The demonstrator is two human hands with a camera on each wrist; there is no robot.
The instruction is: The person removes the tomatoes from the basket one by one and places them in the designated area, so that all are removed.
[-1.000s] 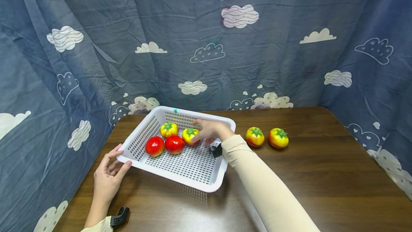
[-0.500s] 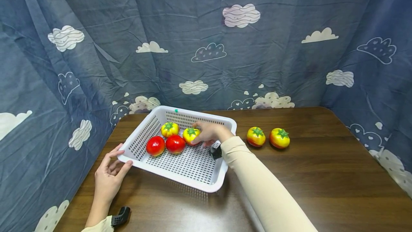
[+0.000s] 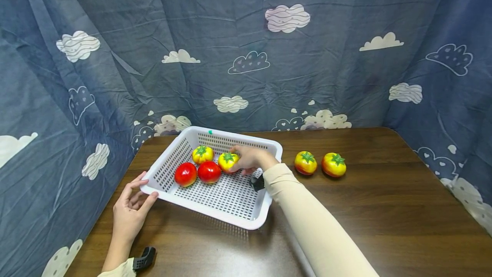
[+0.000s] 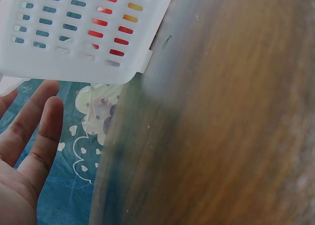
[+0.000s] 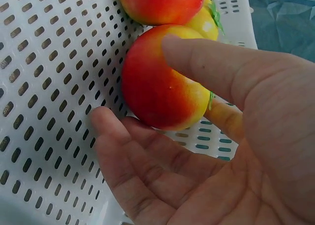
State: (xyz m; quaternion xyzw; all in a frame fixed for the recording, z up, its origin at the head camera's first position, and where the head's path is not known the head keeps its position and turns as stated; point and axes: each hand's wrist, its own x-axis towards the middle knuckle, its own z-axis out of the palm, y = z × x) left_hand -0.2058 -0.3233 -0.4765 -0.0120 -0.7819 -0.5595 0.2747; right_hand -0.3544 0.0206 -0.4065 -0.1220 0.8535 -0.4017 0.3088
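A white slotted plastic basket [image 3: 215, 219] stands at an angle on the table, tilted slightly, with several tomatoes inside. My left hand [image 3: 128, 215] holds its left corner, thumb on the near rim and fingers at the side; the left wrist view shows fingers [image 4: 47, 131] close to the basket wall. Inside the basket, my right hand [image 3: 251, 158] grips a yellow-red tomato [image 3: 227, 161] with a green leafy top. In the right wrist view, the thumb presses that tomato [image 5: 157, 82], fingers around its other side. Beside it lie two red tomatoes [image 3: 185, 174] and another yellow one [image 3: 202, 154].
Two yellow-red tomatoes [image 3: 306, 163] with leafy tops sit on the wooden table [image 3: 384, 208], right of the basket. A blue cloth [image 3: 230, 33] with cloud prints hangs behind and at both sides. The table's left edge runs close to my left hand.
The view has shifted very slightly. Both hands, the basket and the tomatoes keep their places; my right hand stays at the same tomato.
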